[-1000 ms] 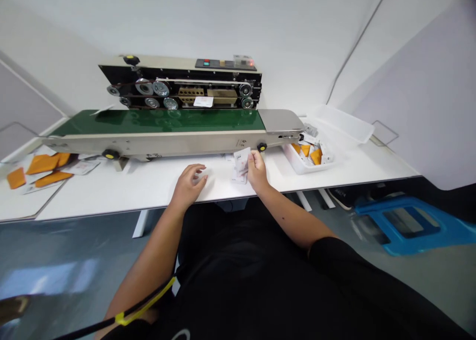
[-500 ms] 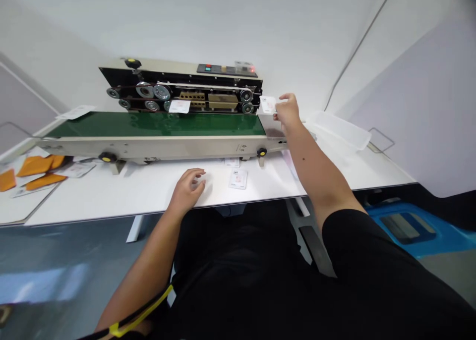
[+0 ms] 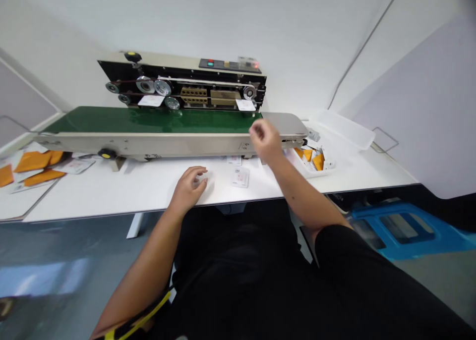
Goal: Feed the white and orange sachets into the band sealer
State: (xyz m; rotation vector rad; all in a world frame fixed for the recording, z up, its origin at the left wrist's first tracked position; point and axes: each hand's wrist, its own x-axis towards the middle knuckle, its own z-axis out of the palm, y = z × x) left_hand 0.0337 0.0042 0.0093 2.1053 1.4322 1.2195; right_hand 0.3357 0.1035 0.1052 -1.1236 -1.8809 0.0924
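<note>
A belt machine stands on the table, with a green belt (image 3: 159, 121) in front of its rollers. One white packet (image 3: 246, 105) is at the rollers' right end; another white packet (image 3: 151, 100) hangs further left above the belt. My right hand (image 3: 265, 139), blurred, is over the belt's right end with fingers curled; whether it holds anything is hidden. My left hand (image 3: 189, 189) rests at the table's front part, fingers bent and apart, holding nothing. To its right lies a flat white packet (image 3: 240, 177), with another packet (image 3: 234, 159) partly under the machine.
Orange and white packets (image 3: 39, 162) are piled at the left. Right of the machine, a white tray (image 3: 312, 173) holds small orange and white packets, and a clear bin (image 3: 345, 129) sits behind it. A blue stool (image 3: 409, 231) is below at the right.
My right hand has moved left and down, releasing the white packet, which is now at the rollers. The other packet on the machine has travelled left. My left hand has barely moved.
</note>
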